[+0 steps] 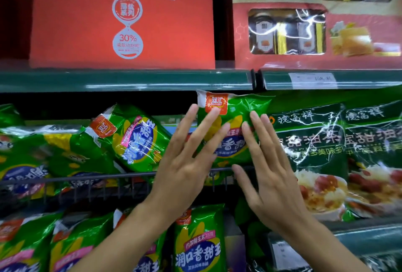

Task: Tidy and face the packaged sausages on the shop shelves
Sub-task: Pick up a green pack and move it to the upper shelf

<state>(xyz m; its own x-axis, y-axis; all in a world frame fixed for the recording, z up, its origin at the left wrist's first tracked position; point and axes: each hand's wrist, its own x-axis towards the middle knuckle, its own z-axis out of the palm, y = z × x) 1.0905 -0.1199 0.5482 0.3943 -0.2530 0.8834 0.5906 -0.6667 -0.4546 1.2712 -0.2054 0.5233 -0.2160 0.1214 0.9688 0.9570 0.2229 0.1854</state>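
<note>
Shelf (121, 80), hands (228, 163) covering pack (237, 106)

The top green shelf (130, 80) carries a red carton (121, 17) and a windowed gift box (315, 32). The wire-fronted middle shelf (87, 179) holds green sausage packs (134, 139) tilted at the left and dark green bags (315, 141) at the right. More green packs (199, 241) stand upright below.

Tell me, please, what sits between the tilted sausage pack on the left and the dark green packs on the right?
Head view: the upright sausage pack, with the left hand and right hand flat against it.
</note>
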